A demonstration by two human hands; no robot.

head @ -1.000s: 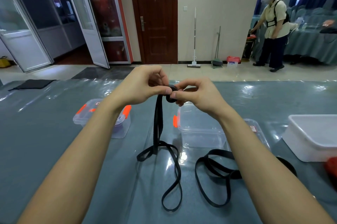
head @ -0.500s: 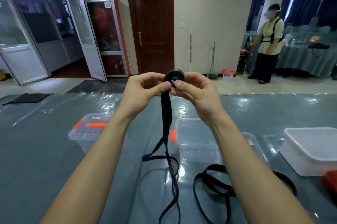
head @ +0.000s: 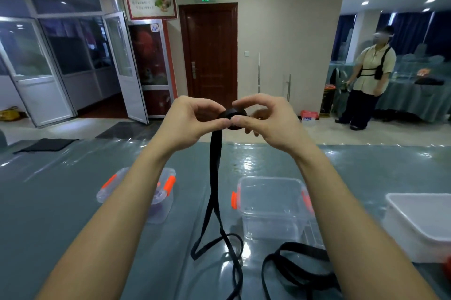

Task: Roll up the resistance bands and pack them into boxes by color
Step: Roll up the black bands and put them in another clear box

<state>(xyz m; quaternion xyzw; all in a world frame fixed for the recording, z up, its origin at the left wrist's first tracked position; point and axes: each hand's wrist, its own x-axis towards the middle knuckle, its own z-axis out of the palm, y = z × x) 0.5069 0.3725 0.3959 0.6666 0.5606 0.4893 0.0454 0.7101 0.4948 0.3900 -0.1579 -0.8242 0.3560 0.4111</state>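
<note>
Raised in front of me, a black resistance band (head: 214,192) is partly wound into a small roll at its top end. My left hand (head: 192,121) and my right hand (head: 266,119) both pinch that roll between thumb and fingers. The loose tail hangs down and loops on the grey-green table (head: 48,202). A second black band (head: 290,268) lies unrolled by my right forearm. Below my hands stands an open clear box (head: 271,207) with orange clips. A lidded clear box (head: 161,192) sits to the left, partly hidden by my left forearm.
A white tub (head: 419,221) stands at the right edge, with something red (head: 447,265) beside it. A dark cloth (head: 46,144) lies at the table's far left. Across the room a person (head: 368,77) stands by another covered table.
Both hands have risen with the roll, lifting more of the tail off the table. The view has tilted upward, showing more ceiling.
</note>
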